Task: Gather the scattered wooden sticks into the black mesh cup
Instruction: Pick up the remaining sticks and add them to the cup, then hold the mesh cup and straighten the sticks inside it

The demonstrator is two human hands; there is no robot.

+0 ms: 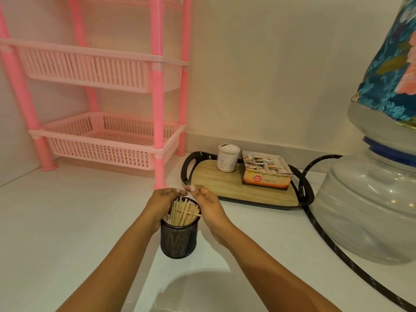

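Note:
The black mesh cup (179,238) stands upright on the white counter, near the middle of the head view. Several pale wooden sticks (183,213) stand bunched inside it, and one lies crosswise over their tops. My left hand (161,204) curls around the cup's left rim, fingers bent over the stick tops. On the cup's right side, my right hand (208,204) is held with its fingers apart and nothing in it; a gold ring is on one finger. No loose sticks show on the counter.
A pink plastic rack (108,140) stands at the back left. Behind the cup lies a wood-patterned tray (238,190) with a white jar (227,157) and a tea box (265,173). A large water bottle (369,199) and a black hose (331,242) fill the right.

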